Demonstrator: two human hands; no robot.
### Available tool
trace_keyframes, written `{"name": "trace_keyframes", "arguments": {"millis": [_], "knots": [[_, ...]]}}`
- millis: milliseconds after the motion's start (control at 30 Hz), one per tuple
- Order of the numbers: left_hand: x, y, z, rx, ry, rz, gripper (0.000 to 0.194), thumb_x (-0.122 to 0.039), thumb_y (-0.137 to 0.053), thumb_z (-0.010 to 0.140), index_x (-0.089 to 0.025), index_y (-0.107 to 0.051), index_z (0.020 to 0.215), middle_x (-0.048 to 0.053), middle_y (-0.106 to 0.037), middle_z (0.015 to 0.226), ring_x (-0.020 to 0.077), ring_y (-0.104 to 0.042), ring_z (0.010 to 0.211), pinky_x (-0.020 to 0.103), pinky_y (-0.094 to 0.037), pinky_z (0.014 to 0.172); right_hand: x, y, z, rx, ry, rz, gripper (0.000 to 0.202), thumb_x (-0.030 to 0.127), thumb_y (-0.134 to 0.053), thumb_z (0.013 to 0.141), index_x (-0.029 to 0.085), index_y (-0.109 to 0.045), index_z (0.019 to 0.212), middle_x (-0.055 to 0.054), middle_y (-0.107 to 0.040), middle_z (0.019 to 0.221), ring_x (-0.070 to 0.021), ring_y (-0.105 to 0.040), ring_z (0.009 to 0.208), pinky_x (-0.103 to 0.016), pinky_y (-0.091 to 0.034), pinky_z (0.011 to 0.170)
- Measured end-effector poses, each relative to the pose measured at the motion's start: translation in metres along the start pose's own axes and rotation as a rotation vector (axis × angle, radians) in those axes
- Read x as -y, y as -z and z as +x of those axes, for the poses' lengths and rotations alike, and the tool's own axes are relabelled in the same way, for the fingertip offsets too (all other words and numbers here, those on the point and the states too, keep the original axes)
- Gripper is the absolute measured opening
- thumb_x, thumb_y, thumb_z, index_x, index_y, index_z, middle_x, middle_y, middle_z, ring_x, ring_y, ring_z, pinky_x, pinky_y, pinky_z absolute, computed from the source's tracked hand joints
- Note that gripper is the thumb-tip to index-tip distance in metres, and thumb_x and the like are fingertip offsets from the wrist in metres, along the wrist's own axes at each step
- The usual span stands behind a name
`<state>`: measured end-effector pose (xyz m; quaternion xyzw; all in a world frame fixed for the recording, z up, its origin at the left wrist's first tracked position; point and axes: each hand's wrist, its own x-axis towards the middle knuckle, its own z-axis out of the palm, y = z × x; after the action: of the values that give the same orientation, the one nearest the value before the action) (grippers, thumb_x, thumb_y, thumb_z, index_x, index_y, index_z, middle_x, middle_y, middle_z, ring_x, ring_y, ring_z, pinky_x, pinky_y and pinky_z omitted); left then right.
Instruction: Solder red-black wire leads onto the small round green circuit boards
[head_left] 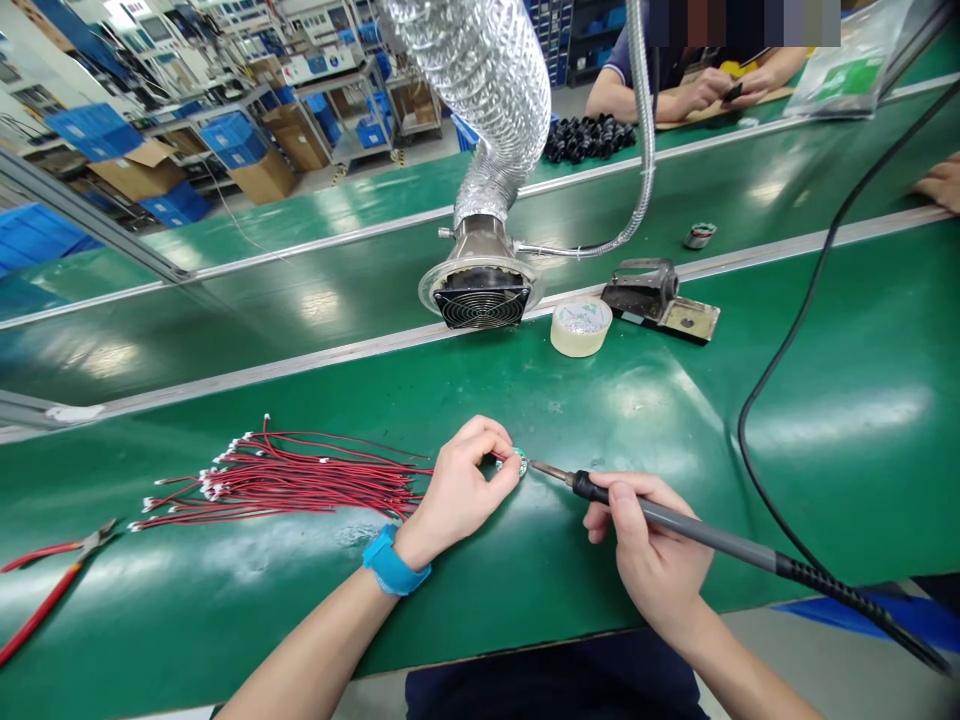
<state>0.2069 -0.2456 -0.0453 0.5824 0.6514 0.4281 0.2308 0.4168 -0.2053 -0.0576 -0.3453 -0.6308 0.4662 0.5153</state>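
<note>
My left hand [469, 480], with a blue strap at its wrist, is closed in a pinch at a small round green circuit board [523, 462]. A bit of red wire [498, 457] shows among those fingers; they hide part of the board. In my right hand [652, 535] is a soldering iron [675, 520], gripped like a pen. Its tip points left, at the board's right edge; whether it touches, I cannot tell. Just left of my left hand lies a spread bundle of red and black wires [315, 475] with white connectors.
Red-handled cutters [60, 575] lie at the far left. Beyond my hands stand a tape roll [581, 328], a soldering iron stand [660, 300] and a fume extraction hood [484, 285]. The iron's black cable [765, 370] loops on the right. A co-worker's hands [720, 90] work across the line.
</note>
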Motion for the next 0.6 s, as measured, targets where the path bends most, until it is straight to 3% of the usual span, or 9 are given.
{"name": "trace_keyframes", "arguments": {"millis": [367, 600], "knots": [[-0.005, -0.0057, -0.0044, -0.066, -0.063, 0.081, 0.016, -0.014, -0.064, 0.092, -0.021, -0.059, 0.078, 0.005, -0.067, 0.094, 0.0188, -0.065, 0.091, 0.032, -0.05, 0.083, -0.0064, 0.0017, -0.0031, 0.063, 0.079, -0.089, 0.014, 0.02, -0.059, 0.105, 0.022, -0.073, 0.104, 0.004, -0.069, 0.065, -0.0101, -0.066, 0.05, -0.02, -0.055, 0.051], [-0.0058, -0.0049, -0.005, -0.06, -0.057, 0.117, 0.017, -0.016, -0.064, 0.092, -0.022, -0.058, 0.078, 0.006, -0.067, 0.094, 0.02, -0.065, 0.091, 0.033, -0.05, 0.082, -0.0053, -0.0002, -0.0007, -0.065, 0.041, -0.001, 0.016, 0.022, -0.058, 0.106, 0.02, -0.073, 0.102, 0.004, -0.068, 0.063, -0.0097, -0.063, 0.047, -0.02, -0.053, 0.047]]}}
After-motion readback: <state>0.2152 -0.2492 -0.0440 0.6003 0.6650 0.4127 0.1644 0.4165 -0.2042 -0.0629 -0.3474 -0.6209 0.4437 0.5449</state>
